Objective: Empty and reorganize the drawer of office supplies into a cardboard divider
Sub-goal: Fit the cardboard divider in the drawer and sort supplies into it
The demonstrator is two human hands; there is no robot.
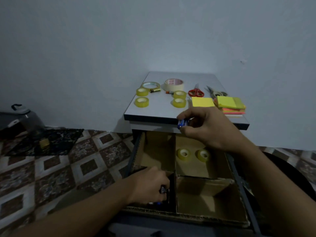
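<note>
The open drawer holds a cardboard divider (175, 161) with four compartments. Two small yellow tape rolls (183, 153) lie in the far right compartment. My right hand (208, 129) hovers over the drawer's back edge, pinching a blue battery (181, 123). My left hand (150, 183) reaches into the near left compartment, closed on a small dark object that looks like a binder clip (163, 189). On the cabinet top (153, 113) lie several tape rolls (142, 102), a masking tape roll (174, 83), two batteries (155, 90), red scissors (196, 92), grey scissors (215, 93) and sticky notes (230, 104).
The cabinet stands against a pale wall. A patterned tiled floor (68, 165) spreads to the left, with a dark cloth (56, 139) and a grey container (25, 117) at far left. A dark round object (287, 170) sits at the right of the drawer.
</note>
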